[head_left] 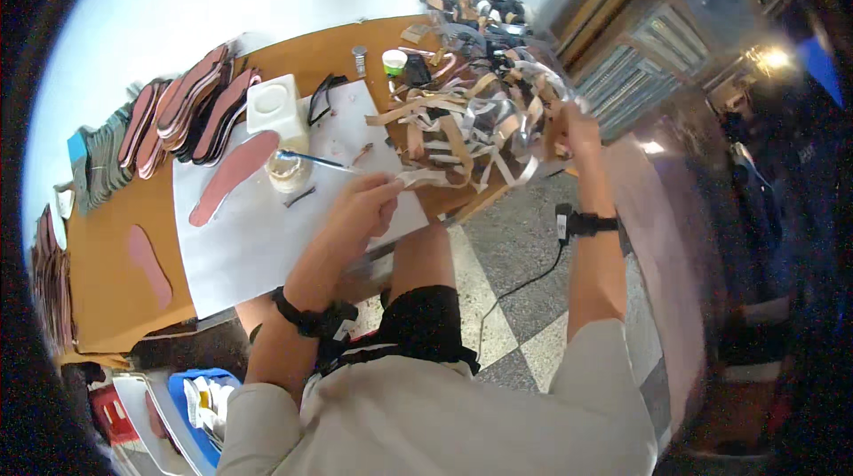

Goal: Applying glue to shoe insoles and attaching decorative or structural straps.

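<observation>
My left hand point(366, 201) pinches the end of a pale strip point(422, 178) that leads out of a tangled pile of tan, white and grey strips point(471, 121) on the right end of the wooden table point(107, 289). My right hand point(576, 128) reaches into the pile's right side, its fingers closed among the strips. A brush point(313, 160) rests across a small glue jar point(288, 172) just left of my left hand.
A white sheet point(258, 236) covers the table's middle with a pink insole point(233, 176) on it. Stacks of insoles point(187, 112) line the far left. A white block point(274, 105), small containers point(394, 61) and a blue bin point(200, 405) below are also present.
</observation>
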`<state>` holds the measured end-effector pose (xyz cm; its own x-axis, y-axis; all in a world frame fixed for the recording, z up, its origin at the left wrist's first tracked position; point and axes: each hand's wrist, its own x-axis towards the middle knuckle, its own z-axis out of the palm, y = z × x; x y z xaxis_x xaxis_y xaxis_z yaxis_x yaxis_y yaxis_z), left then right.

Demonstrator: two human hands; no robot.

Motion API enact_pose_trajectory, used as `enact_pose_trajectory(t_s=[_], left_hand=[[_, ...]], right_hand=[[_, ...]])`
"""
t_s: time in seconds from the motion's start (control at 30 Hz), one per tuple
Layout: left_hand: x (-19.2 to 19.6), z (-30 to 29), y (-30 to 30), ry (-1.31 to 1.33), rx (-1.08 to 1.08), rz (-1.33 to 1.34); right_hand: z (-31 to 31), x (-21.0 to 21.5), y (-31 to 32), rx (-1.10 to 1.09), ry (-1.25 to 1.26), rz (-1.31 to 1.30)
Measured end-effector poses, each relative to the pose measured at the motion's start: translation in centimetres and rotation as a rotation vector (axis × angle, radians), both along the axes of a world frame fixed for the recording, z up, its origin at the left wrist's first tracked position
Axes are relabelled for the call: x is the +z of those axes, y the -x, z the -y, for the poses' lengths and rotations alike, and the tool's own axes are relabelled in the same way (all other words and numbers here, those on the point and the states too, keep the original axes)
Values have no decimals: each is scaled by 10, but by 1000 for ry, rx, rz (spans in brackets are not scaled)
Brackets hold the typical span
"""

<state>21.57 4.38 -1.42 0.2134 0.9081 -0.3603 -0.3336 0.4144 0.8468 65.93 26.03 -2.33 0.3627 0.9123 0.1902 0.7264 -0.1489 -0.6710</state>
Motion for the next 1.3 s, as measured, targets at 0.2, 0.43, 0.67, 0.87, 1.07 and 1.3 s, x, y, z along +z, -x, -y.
enact_pose_trajectory(t_s=[0.2, 0.43, 0.67, 0.87, 1.07, 1.3], left_hand=[[8, 10, 11, -9, -89, -29], [11, 35, 23, -162, -268, -165], [-4, 91, 78, -433, -134, -756], [-1, 120, 98, -514, 60, -849], [0, 153, 125, -606, 180, -868], [25, 159, 124, -382, 208, -733]], right_hand=[[131, 50, 166, 486, -704, 94], [207, 24, 263, 1141, -178, -143], [240, 4, 283, 1194, 181, -138], [263, 28, 292, 1151, 245, -129], [251, 22, 298, 1165, 174, 6], [260, 30, 324, 1228, 585, -173]])
